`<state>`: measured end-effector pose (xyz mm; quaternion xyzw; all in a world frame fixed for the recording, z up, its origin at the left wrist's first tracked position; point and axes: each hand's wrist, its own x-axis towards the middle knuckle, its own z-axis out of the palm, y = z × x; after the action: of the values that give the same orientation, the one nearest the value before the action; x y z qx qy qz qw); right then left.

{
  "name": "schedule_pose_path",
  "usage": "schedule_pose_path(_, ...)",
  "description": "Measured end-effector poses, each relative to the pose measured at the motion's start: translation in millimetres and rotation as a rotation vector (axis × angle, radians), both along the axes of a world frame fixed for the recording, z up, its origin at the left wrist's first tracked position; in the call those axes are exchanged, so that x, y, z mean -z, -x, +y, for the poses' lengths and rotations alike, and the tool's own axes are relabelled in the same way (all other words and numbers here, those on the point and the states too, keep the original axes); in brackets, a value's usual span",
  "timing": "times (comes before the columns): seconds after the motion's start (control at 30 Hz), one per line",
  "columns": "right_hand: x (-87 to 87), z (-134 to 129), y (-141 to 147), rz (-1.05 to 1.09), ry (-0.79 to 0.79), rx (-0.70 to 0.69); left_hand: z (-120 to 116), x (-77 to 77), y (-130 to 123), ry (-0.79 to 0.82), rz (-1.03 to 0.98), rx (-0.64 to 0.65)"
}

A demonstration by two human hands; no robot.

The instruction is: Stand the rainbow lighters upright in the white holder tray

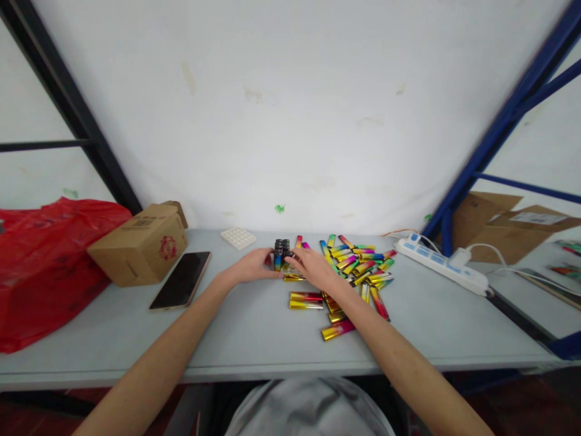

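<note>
A small upright cluster of lighters (278,260), with black tops and shiny coloured bodies, stands between my hands in the middle of the table. My left hand (254,265) is closed around the cluster's left side, thumb toward me. On the other side, the fingers of my right hand (315,267) are bent against it and partly hide it. Many loose lighters (363,263) in metallic yellow, red, green and blue lie piled to the right. Two lighters (306,301) lie side by side nearer me, and a pinkish-gold one (338,330) is close to my right forearm.
Behind my left hand lies a white gridded tray (238,238). A phone (181,280), a cardboard box (138,245) and a red plastic bag (54,266) are at left. A white power strip (442,264) with cables is at right, near an open carton (503,233) beyond the blue frame.
</note>
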<state>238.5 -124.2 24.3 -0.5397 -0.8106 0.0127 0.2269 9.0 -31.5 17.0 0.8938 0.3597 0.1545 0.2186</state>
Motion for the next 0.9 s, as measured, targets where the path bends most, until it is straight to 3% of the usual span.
schedule_pose_path(0.4, -1.4, -2.8, 8.6, -0.087, 0.039, 0.069, 1.3, 1.7, 0.0, -0.001, -0.007, 0.003)
schedule_pose_path(0.67, -22.2, -12.5, -8.9, -0.067, 0.161, -0.122, -1.4, -0.8, -0.5, -0.008, 0.003, -0.009)
schedule_pose_path(0.9, -21.9, -18.1, -7.4, -0.160, 0.209, -0.156, -3.2, -2.9, -0.7, -0.013, -0.009, -0.006)
